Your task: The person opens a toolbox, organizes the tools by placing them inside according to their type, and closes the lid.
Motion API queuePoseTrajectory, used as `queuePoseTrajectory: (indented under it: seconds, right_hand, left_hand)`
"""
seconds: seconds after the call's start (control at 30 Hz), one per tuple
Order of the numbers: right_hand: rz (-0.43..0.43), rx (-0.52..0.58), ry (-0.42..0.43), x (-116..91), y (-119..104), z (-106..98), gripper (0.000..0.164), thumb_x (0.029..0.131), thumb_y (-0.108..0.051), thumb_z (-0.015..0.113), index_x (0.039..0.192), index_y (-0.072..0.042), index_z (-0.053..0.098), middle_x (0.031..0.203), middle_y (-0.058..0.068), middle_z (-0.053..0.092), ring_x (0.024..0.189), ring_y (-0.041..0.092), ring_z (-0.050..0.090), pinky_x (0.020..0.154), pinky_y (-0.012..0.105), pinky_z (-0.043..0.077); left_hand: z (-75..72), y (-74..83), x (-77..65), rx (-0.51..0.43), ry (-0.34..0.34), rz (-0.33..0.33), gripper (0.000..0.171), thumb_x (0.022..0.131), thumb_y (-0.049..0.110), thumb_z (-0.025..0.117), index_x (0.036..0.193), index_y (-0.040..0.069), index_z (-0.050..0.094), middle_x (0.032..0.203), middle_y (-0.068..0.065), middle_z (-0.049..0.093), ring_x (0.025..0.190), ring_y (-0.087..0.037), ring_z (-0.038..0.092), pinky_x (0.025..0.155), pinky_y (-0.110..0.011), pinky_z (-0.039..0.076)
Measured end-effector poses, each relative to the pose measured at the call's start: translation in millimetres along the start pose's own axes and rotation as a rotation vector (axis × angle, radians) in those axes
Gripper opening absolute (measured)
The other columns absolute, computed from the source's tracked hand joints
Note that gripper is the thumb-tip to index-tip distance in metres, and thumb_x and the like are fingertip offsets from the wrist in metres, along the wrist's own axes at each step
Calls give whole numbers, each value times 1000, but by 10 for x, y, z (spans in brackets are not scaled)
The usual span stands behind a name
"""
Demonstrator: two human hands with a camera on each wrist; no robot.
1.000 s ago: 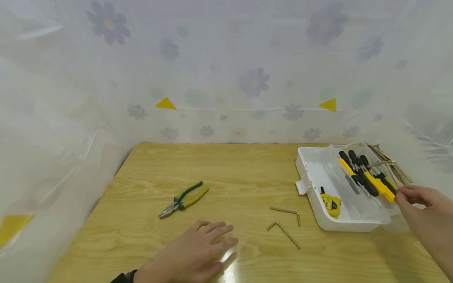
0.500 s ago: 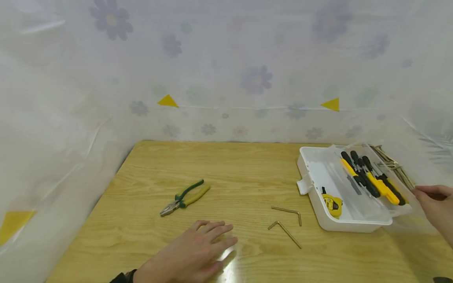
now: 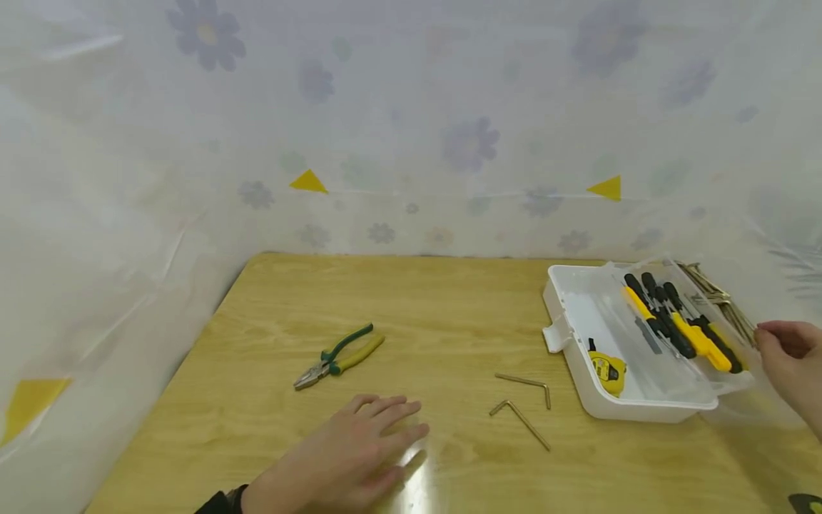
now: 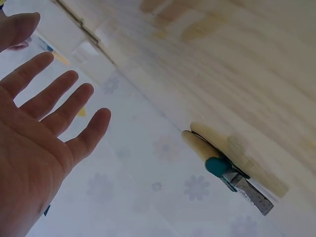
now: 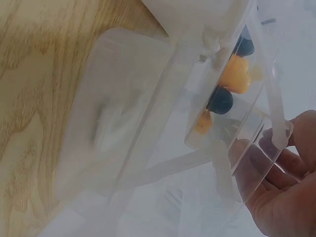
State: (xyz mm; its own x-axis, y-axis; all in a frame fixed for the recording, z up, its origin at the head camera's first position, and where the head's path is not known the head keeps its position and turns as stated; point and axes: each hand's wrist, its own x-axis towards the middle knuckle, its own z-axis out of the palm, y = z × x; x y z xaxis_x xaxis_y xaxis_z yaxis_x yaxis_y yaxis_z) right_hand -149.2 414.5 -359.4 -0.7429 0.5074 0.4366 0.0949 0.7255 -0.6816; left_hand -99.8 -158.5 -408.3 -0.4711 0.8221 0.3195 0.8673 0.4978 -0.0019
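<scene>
My left hand (image 3: 349, 450) lies over the table with fingers spread, holding nothing; its palm (image 4: 32, 153) shows in the left wrist view. Beyond it are pliers (image 3: 337, 359) with green and yellow handles. At the right, my right hand (image 3: 793, 364) pinches the clear plastic lid (image 5: 252, 143) of a white toolbox (image 3: 632, 407); some fingers show through the plastic. Inside the box lie a yellow tape measure (image 3: 607, 373), screwdrivers and other yellow and black handled tools (image 3: 700, 344). Several brass-coloured hex keys (image 3: 722, 303) lie in the lid's far right part, beside the right hand.
Two loose L-shaped hex keys, one upper (image 3: 523, 380) and one lower (image 3: 520, 424), lie on the wooden table (image 3: 417, 307) left of the box. A flower-patterned sheet (image 3: 411, 128) hangs behind and beside the table. A dark and yellow object (image 3: 805, 503) shows at the bottom right corner.
My right hand has moved right, from the yellow handle's end to the lid's outer edge by the hex keys. The left hand stays put. The view has shifted slightly.
</scene>
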Motion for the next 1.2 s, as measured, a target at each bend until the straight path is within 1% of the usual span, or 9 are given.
queuePoseTrajectory:
  seconds: [0.07,0.17,0.2,0.3,0.37,0.57,0.73,0.9,1.2]
  right_hand:
    - [11,-26,-25,-23,-16,1,19,100,-7,51,87,-9,65,65,-50,35,60,-25,35,53,2,33]
    - [21,-65,-81,-85,-34,-5,38,105,-19,47,112,14,65,72,-51,31,63,-23,34,52,5,34]
    - [32,-94,-96,-117,-68,-6,44,107,-23,45,122,15,63,75,-46,46,67,-17,45,53,5,33]
    - [66,-130,-47,-245,-191,27,51,108,-31,45,134,10,60,108,-19,75,85,-20,52,61,2,34]
    - [44,-150,-6,-374,-348,49,48,107,-30,49,133,7,63,129,10,72,83,-27,47,57,2,32]
    - [-571,3,14,-827,-843,186,17,85,-5,75,100,1,79,88,-30,70,68,-30,43,52,4,40]
    - [-919,50,-410,-1181,-1068,404,16,82,-6,81,94,-15,78,80,-17,70,67,-14,52,56,8,44]
    - [-880,-60,-902,-1422,-1073,631,5,93,-18,75,97,-20,76,89,-19,70,75,-12,52,60,17,49]
    - [-808,-147,-1112,-1577,-1051,806,11,94,-18,71,93,-28,74,98,-17,62,83,-7,51,68,22,52]
  left_hand:
    - [-11,-9,7,0,-7,-2,40,102,38,59,140,27,60,146,1,60,136,-17,56,103,-42,51]
    - [-19,-27,0,-15,-18,-2,42,102,37,60,142,26,59,148,-1,59,136,-19,57,103,-43,52]
    - [-20,-37,-7,-11,-15,1,42,101,37,60,142,26,59,147,-1,60,136,-19,57,102,-43,52]
    - [-33,-87,-40,-6,-5,1,45,99,34,64,143,24,58,147,-3,60,136,-20,57,101,-43,52]
    - [-68,-142,-63,14,-3,-13,50,96,34,68,144,23,57,148,-4,59,135,-22,57,100,-44,53]
    - [-262,-350,-150,68,29,-136,63,88,36,78,145,21,56,149,-5,57,133,-25,58,94,-52,56]
    - [-347,-466,-222,89,92,-197,65,86,37,81,145,21,58,147,-4,59,132,-23,59,95,-50,56]
    - [-324,-489,-268,118,103,-190,64,85,37,80,144,20,60,146,-4,60,129,-22,61,93,-47,56]
    - [-326,-509,-374,98,97,-263,63,85,34,80,144,22,60,146,-2,60,127,-23,62,91,-48,56]
